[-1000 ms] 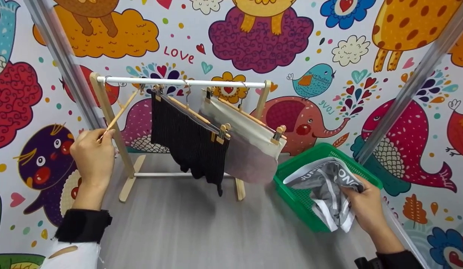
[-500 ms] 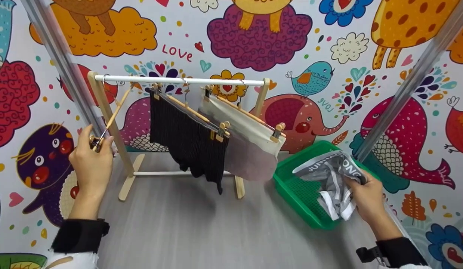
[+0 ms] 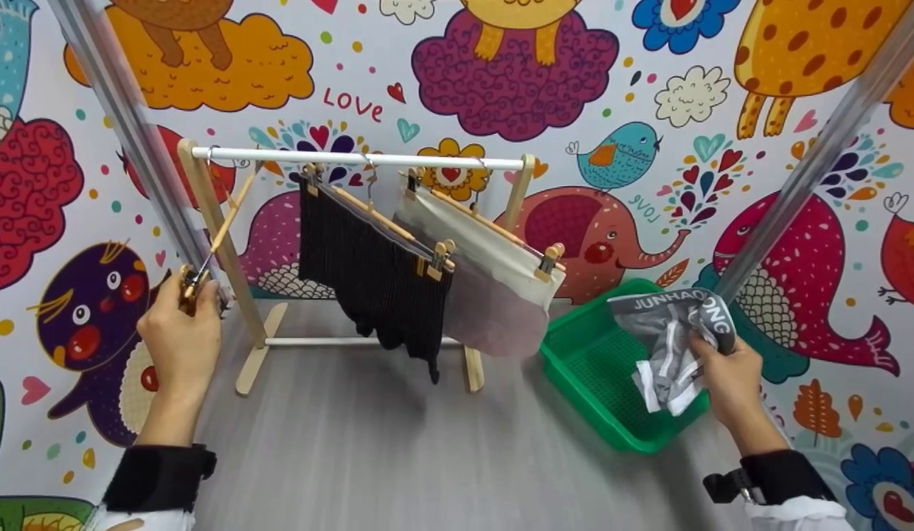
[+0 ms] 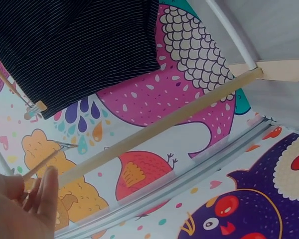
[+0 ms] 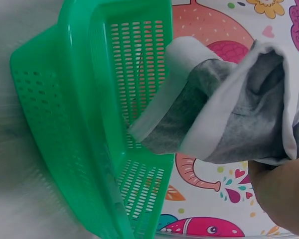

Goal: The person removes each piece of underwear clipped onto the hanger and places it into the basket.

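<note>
At the left end of the rack, my left hand (image 3: 178, 328) pinches the near clip (image 3: 193, 282) of a bare wooden hanger (image 3: 232, 214), which hangs at a slant from the bar. The left wrist view shows thumb and fingers of this hand (image 4: 32, 206) by the hanger (image 4: 42, 162); the clip is hidden there. My right hand (image 3: 735, 380) grips grey underpants (image 3: 667, 332) by the lettered waistband, above the green basket. Their white-trimmed leg openings dangle over it. In the right wrist view the underpants (image 5: 234, 117) cover most of the fingers.
A drying rack with a white bar (image 3: 427, 160) carries black pleated cloth (image 3: 375, 280) and a white and mauve garment (image 3: 493, 302), both clipped on hangers. The green basket (image 3: 586, 402) stands right of it on a grey surface (image 3: 338, 457), before a cartoon-printed wall.
The underpants have risen slightly to the right, their waistband turning to show more lettering. My left fingers have shifted from a closed fist at the hanger's end, leaving the clip visible between them.
</note>
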Demonstrator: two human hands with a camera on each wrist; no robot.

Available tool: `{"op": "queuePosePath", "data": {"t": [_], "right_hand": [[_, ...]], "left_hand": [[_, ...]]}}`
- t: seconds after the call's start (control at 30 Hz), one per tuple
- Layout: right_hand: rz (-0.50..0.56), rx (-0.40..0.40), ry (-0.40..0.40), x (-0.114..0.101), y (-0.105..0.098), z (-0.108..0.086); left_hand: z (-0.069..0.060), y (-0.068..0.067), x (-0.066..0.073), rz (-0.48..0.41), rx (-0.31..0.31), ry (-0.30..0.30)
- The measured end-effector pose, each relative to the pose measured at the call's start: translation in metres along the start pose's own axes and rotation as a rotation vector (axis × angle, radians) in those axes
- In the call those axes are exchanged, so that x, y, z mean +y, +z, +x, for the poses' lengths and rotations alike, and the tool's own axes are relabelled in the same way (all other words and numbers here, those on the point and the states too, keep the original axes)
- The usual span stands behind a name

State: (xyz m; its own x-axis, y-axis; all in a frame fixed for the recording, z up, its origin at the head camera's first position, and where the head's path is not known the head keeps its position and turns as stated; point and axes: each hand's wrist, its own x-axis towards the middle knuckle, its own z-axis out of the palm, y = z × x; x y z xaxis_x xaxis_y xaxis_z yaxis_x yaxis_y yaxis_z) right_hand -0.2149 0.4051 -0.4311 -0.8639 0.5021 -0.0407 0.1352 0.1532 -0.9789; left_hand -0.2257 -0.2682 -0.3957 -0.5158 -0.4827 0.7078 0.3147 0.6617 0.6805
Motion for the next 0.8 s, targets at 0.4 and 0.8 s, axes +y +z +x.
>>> {"op": "queuePosePath", "data": {"t": [0.4,0.8], "right_hand": [[0.021,0.024,0.009,0.016,-0.003,0.02],[0.023,-0.082,-0.009,0.031,-0.004,0.017]], "left_hand": [[-0.011,-0.005,-0.013,-0.017,0.008,0.004],[-0.028,-0.011,-0.022,-0.002,-0.019,-0.022]]}}
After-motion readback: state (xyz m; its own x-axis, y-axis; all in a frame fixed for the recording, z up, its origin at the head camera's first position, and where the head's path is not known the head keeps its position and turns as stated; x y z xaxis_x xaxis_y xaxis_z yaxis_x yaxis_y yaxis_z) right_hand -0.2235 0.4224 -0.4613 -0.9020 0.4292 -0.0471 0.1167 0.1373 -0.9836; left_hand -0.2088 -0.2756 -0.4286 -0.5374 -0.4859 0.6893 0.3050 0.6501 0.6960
